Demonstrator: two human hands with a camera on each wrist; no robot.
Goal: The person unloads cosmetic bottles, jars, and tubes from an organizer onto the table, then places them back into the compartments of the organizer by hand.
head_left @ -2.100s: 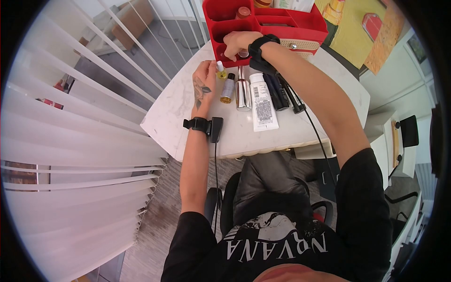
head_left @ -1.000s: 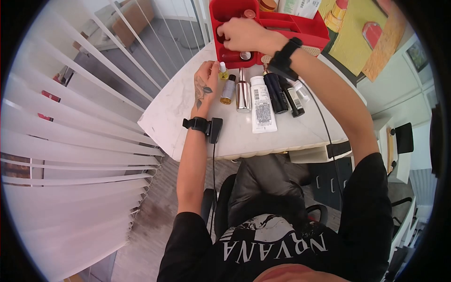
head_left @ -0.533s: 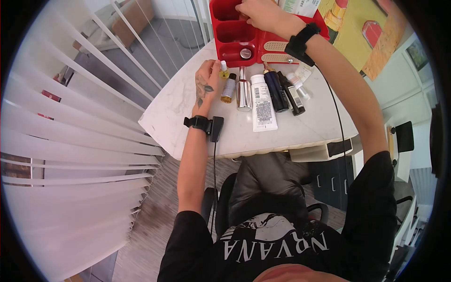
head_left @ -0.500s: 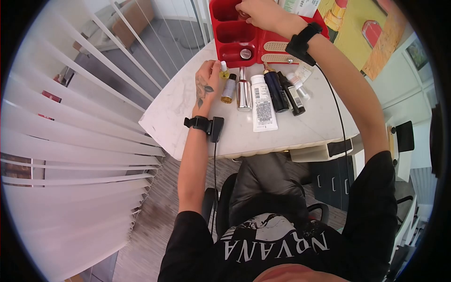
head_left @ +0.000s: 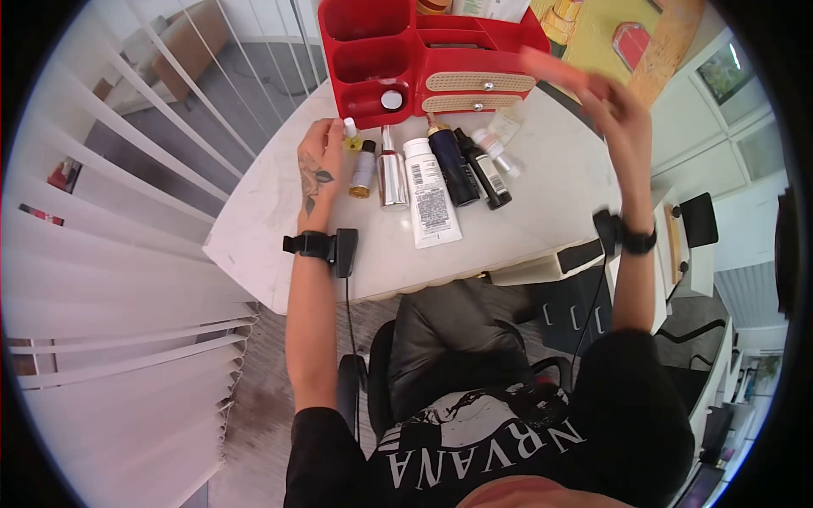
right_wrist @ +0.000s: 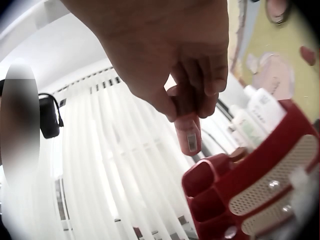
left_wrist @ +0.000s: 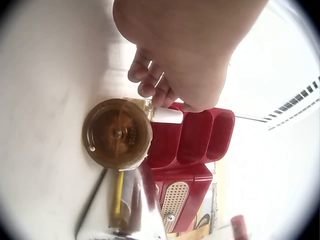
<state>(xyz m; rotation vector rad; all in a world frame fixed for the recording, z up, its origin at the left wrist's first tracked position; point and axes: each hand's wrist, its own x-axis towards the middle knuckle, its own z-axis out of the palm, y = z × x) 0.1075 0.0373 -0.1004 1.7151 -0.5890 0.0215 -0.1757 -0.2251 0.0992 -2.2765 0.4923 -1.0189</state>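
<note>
In the head view, my right hand (head_left: pixel 622 118) is raised right of the red organizer (head_left: pixel 487 61), pinching a pinkish-red tube (head_left: pixel 555 69) that is blurred there. The right wrist view shows the tube (right_wrist: pixel 189 135) hanging from the fingertips above the organizer (right_wrist: pixel 260 172). Loosely curled, my left hand (head_left: pixel 318 165) rests on the tabletop beside a small yellow bottle (head_left: pixel 352 144) with a white cap; whether they touch is unclear. An amber-based bottle (head_left: pixel 362 169), silver bottle (head_left: pixel 392 182), white tube (head_left: pixel 433 195), dark blue bottle (head_left: pixel 456 165) and black bottle (head_left: pixel 489 178) lie alongside.
A clear bottle (head_left: pixel 495 152) and a small packet (head_left: pixel 506 125) lie near the organizer's drawers. A round silver-topped item (head_left: pixel 391 100) stands in its front compartment. White blinds (head_left: pixel 127 279) hang at the left. A cable runs down from each wrist camera.
My right hand has come away from the organizer's back compartments and moved right, with the pinkish-red tube now visible in its fingers. The head view has shifted; my left hand stays beside the yellow bottle.
</note>
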